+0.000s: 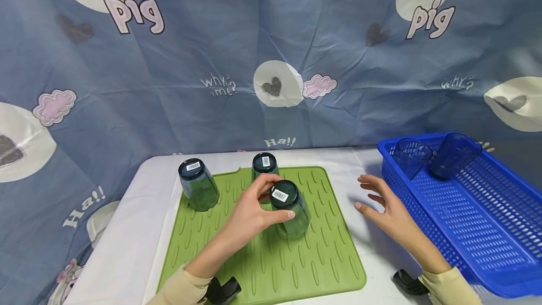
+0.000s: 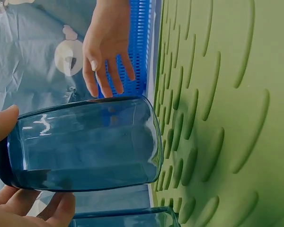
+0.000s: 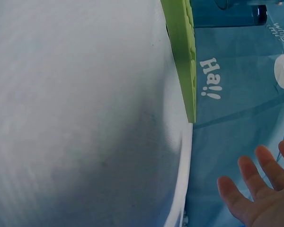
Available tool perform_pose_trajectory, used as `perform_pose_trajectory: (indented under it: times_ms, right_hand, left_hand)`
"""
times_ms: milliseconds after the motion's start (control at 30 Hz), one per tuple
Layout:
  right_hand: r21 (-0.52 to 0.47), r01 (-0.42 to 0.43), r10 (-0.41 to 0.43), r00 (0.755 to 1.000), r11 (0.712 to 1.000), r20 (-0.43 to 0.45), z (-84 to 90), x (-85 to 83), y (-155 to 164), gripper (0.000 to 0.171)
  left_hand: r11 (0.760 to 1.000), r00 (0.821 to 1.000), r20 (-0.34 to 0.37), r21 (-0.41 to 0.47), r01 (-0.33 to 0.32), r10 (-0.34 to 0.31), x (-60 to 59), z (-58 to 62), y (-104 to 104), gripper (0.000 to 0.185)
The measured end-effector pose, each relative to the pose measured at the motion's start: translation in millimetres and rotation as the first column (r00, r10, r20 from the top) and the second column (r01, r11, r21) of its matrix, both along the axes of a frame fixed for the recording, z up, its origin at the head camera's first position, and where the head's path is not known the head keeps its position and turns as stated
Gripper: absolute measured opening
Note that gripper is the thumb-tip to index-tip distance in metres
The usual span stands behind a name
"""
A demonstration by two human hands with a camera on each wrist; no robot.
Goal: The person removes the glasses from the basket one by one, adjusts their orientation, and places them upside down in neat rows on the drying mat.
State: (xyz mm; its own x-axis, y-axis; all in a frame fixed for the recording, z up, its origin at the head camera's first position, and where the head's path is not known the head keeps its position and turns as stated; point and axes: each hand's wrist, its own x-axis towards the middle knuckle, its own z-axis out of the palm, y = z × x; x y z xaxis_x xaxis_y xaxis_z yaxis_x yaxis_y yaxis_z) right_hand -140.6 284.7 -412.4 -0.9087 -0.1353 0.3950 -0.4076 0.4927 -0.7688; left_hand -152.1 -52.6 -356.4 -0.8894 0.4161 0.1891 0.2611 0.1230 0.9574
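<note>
My left hand (image 1: 254, 208) grips a blue-tinted drinking glass (image 1: 298, 222) near its base, thumb on one side and fingers on the other. The glass is upside down over the green ridged mat (image 1: 334, 258), a barcode sticker on its base. In the left wrist view the rim of this glass (image 2: 85, 146) is close to the mat; I cannot tell whether they touch. A second upturned glass (image 1: 264, 164) is just behind the hand, a third (image 1: 199, 187) at the mat's left. My right hand (image 1: 389, 208) holds nothing, fingers apart, between mat and basket.
A blue plastic basket (image 1: 449, 229) stands at the right, with two glasses leaning inside at its far end, one a tinted glass (image 1: 453, 156). A white cloth (image 1: 127, 229) covers the table. Behind it hangs a printed blue curtain (image 1: 203, 121).
</note>
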Motion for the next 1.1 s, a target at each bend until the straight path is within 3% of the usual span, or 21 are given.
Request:
perform_pose_trajectory:
  times_ms: [333,633,867,1100]
  right_hand:
    - [-0.002,0.001,-0.001,1.000,1.000,0.000,0.9,1.2,0,0.061]
    - [-0.017,-0.012,0.011,0.999,1.000,-0.032,1.5,0.5,0,0.060]
    - [-0.014,-0.004,0.003,0.999,1.000,-0.040,1.5,-0.3,0,0.061]
    - [-0.003,0.002,-0.002,0.999,1.000,-0.039,-0.4,0.5,0,0.061]
  left_hand:
    - [0.997,0.998,-0.059,-0.066,0.034,-0.038,-14.4,0.3,15,0.060]
    - [0.996,0.996,-0.023,0.005,0.086,-0.086,-24.3,1.1,29,0.058]
    - [0.998,0.997,-0.036,0.007,0.069,-0.069,-29.3,7.1,41,0.057]
    - [1.000,0.997,-0.068,0.000,-0.031,0.031,-38.5,8.9,53,0.057]
